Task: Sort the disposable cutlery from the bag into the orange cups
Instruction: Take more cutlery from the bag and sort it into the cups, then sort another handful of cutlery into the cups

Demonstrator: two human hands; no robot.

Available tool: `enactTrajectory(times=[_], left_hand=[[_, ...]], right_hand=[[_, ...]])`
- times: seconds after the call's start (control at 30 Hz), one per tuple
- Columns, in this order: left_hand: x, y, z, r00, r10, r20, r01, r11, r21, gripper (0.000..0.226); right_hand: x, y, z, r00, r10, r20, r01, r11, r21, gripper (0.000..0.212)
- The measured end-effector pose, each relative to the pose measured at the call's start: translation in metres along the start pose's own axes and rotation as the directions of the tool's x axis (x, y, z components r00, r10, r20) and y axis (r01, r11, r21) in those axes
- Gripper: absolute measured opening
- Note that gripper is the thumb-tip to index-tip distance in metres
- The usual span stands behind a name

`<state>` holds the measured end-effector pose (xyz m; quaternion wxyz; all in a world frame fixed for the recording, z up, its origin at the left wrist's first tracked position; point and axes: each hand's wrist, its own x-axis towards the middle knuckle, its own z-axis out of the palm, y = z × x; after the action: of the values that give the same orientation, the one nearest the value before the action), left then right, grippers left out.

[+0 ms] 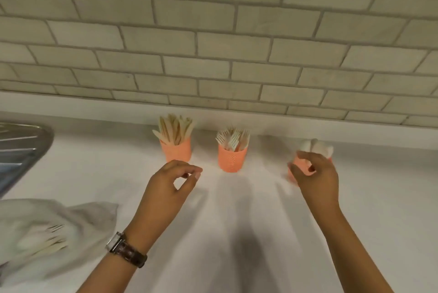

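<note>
Hovering by orange cups (232, 160): left hand (169, 186) loose, empty; right hand (316, 174), can't tell. Cutlery (51, 241) in bag (92, 214): light & stiff, we'd pinch handles.

A kitchen is shown. A wall (213, 43) of pale, brick-laid tiles is seen rising straight from the back of a white counter (237, 233), in the manner of a backsplash. At the far left, the ribbed metal drainer (21, 148) of a sink is set into the counter. Three orange cups (232, 161) are lined up near the wall, filled with knives (174, 130), forks (233, 138) and spoons (315, 145). A pale bag (78, 216) with more cutlery (52, 243) is laid at the left.
</note>
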<state>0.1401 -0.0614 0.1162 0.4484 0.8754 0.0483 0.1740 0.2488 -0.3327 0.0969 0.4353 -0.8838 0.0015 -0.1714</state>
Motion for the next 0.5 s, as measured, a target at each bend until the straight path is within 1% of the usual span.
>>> enactTrajectory(times=[0.07,0.13,0.23,0.33,0.4,0.43,0.5], left_hand=[[-0.012,-0.015,-0.035,0.999,-0.021,-0.037,0.023,0.999,0.037,0.012],[-0.024,-0.032,-0.073,0.996,-0.028,-0.082,0.037,0.994,0.104,0.013],[-0.043,-0.062,-0.131,0.988,-0.054,-0.143,0.083,0.975,0.206,0.014],[-0.064,-0.096,-0.187,0.985,-0.038,-0.17,0.098,0.929,0.358,0.009],[-0.079,-0.12,-0.219,0.985,0.006,-0.171,0.078,0.872,0.483,0.019],[-0.085,-0.132,-0.233,0.986,0.003,-0.168,0.088,0.839,0.537,0.022],[-0.096,-0.155,-0.255,0.985,-0.07,-0.16,0.154,0.778,0.608,0.016]], right_hand=[[-0.033,-0.031,0.02,0.99,-0.076,0.119,0.069,0.996,0.061,0.024],[-0.065,-0.06,0.044,0.963,-0.152,0.224,0.128,0.984,0.12,0.024],[-0.104,-0.099,0.083,0.916,-0.191,0.352,0.125,0.971,0.202,0.025],[-0.139,-0.137,0.117,0.888,-0.223,0.403,0.128,0.96,0.249,0.024],[-0.164,-0.16,0.139,0.876,-0.225,0.427,0.106,0.953,0.285,0.024],[-0.177,-0.171,0.15,0.869,-0.227,0.44,0.099,0.95,0.295,0.024],[-0.201,-0.192,0.171,0.852,-0.242,0.464,0.091,0.942,0.323,0.025]])
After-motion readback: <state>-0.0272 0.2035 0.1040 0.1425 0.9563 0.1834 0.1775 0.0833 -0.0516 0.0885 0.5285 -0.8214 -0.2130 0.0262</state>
